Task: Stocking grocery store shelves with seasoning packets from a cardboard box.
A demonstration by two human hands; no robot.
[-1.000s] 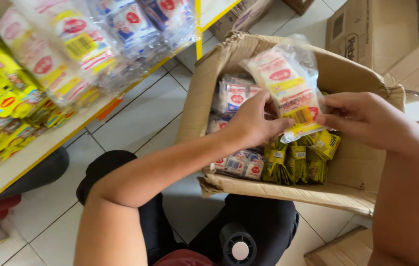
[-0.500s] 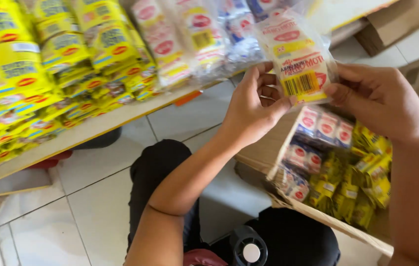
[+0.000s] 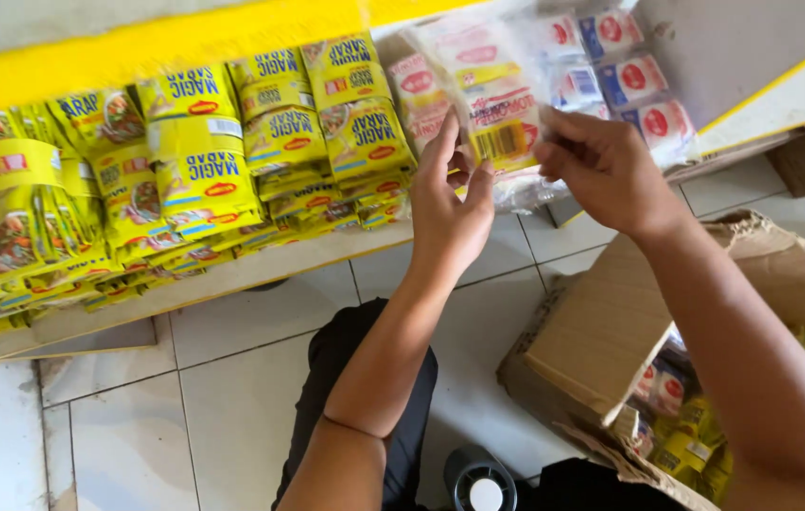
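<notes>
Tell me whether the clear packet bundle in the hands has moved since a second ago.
Yes. The clear packet bundle, held by the left hand and right hand, went from above the cardboard box up to the shelf.

A clear packet of sachets [image 3: 483,90] with a yellow barcode label is held before the shelf's right part. Yellow sachet bundles [image 3: 185,180] fill the shelf's left and middle. Clear red-and-blue packs [image 3: 630,80] sit at its right end. More packets [image 3: 682,435] lie inside a cardboard box [image 3: 601,341] on the floor.
</notes>
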